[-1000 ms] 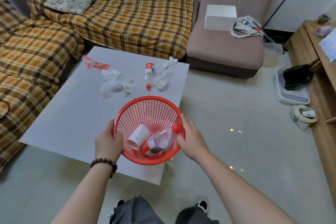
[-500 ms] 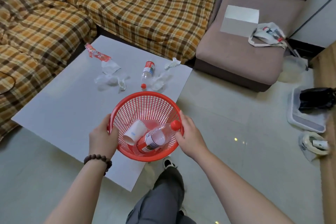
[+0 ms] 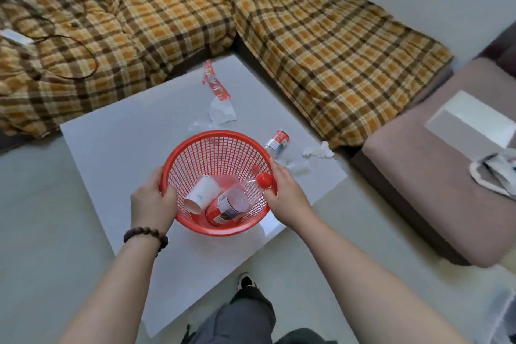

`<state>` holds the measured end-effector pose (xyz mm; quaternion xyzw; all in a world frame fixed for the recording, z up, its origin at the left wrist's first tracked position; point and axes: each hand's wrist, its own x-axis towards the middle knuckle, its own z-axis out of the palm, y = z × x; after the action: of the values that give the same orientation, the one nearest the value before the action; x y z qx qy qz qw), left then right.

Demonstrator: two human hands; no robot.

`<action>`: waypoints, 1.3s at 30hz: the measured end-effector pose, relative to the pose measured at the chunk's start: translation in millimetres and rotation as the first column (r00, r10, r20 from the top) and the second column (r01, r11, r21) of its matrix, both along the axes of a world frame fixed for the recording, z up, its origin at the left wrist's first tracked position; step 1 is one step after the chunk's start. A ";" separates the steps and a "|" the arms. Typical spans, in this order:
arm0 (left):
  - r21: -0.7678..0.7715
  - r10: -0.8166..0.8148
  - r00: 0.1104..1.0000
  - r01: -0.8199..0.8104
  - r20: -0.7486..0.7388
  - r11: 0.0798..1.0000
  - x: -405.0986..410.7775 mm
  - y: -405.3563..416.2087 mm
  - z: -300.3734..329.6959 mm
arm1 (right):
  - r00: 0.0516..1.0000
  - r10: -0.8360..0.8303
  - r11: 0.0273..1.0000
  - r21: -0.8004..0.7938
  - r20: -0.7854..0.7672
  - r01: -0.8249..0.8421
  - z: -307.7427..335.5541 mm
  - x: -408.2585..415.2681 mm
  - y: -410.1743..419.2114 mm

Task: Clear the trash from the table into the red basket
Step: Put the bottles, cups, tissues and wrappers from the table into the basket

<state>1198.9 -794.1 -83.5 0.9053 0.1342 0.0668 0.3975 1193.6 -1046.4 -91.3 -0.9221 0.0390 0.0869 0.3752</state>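
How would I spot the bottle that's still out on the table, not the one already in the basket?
Find the white table and the red basket held over it. Just past the basket's right rim, by the right hand, a small clear bottle lies on its side. Unlike the crumpled white scraps beside it, it is rigid and wears a red-and-white label.

Plaid-covered sofa [image 3: 321, 45] wraps the corner — brown armchair [image 3: 435, 184] beside it, pale tiled floor [image 3: 42, 232].

Single head view, looking steeply down, close over table [image 3: 117, 148] and forearms.
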 end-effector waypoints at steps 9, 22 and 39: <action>0.044 0.286 0.958 -0.285 -0.029 0.958 3.6 19.0 5.9 | 0.963 0.268 0.962 0.042 0.017 -0.268 -6.5 69.8 26.9; 0.204 0.736 0.670 -0.711 -0.096 0.673 -74.9 -5.6 -13.5 | 0.667 0.738 0.672 0.195 -0.096 -0.715 -53.0 113.5 73.1; 0.339 0.948 0.285 -0.886 -0.138 0.316 -156.0 -47.3 -74.4 | 0.418 0.824 0.382 -0.170 -0.382 -0.908 -242.2 140.5 79.1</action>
<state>1042.9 -841.4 -157.9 0.6925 0.6850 0.1524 0.1674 1334.1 -967.3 -333.5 -0.8360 -0.3936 0.3707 0.0935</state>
